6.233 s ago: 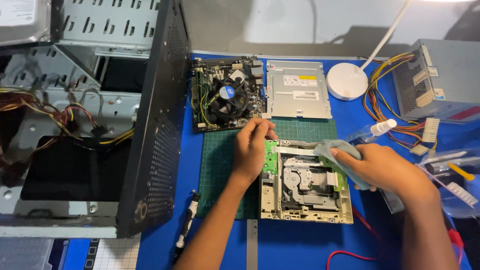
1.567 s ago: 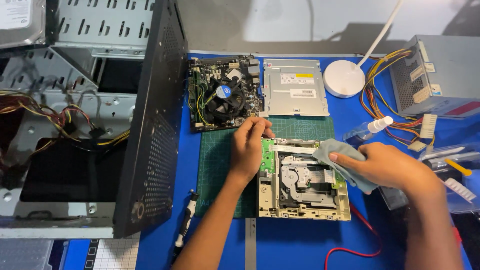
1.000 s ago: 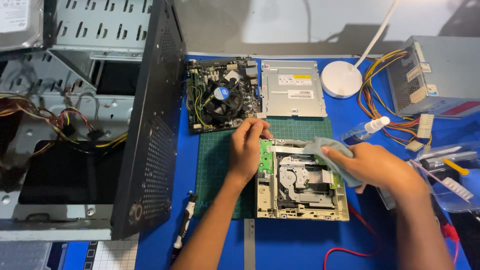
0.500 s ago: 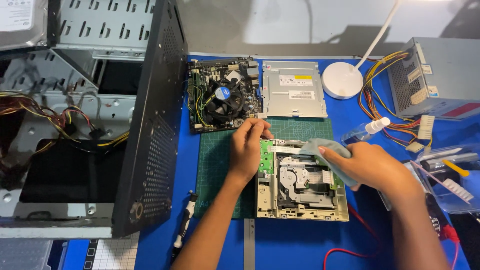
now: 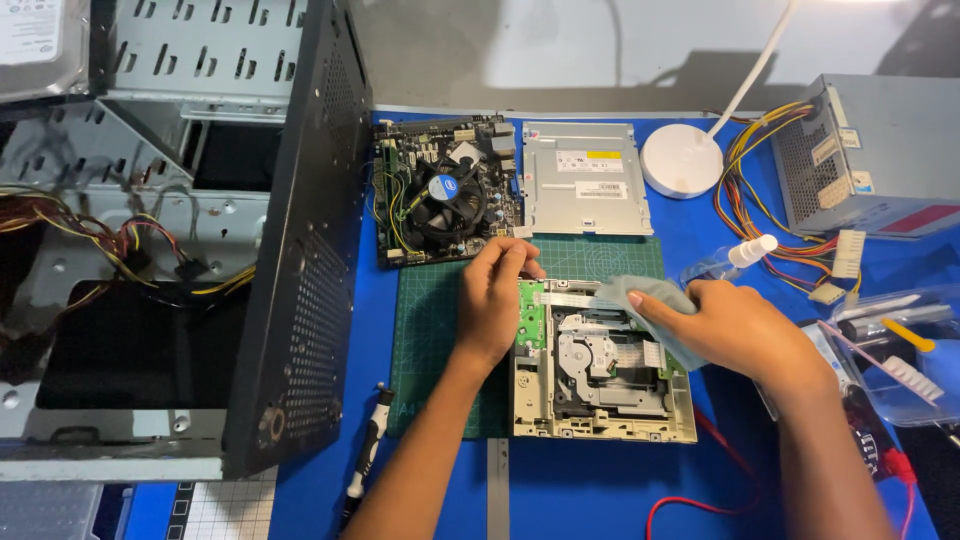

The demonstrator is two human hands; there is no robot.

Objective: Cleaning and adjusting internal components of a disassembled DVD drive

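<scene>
An opened optical drive (image 5: pixel 600 385) with its metal mechanism and a green circuit board exposed lies on a green cutting mat (image 5: pixel 430 350). My left hand (image 5: pixel 495 300) rests on the drive's left edge and grips its upper left corner. My right hand (image 5: pixel 725 325) presses a folded grey-green cloth (image 5: pixel 645 300) onto the drive's upper right part. The cloth hides that corner of the drive.
An open black computer case (image 5: pixel 180 250) fills the left. Behind the mat lie a motherboard with a fan (image 5: pixel 445 190) and a drive's metal cover (image 5: pixel 585 180). A white lamp base (image 5: pixel 680 160), a small spray bottle (image 5: pixel 735 260), a power supply with cables (image 5: pixel 870 160) and a clear tool tray (image 5: pixel 900 350) stand right. A screwdriver (image 5: pixel 365 455) lies beside the case.
My right hand has shifted the cloth slightly left along the drive's top right part. My left hand has kept its hold on the drive's corner.
</scene>
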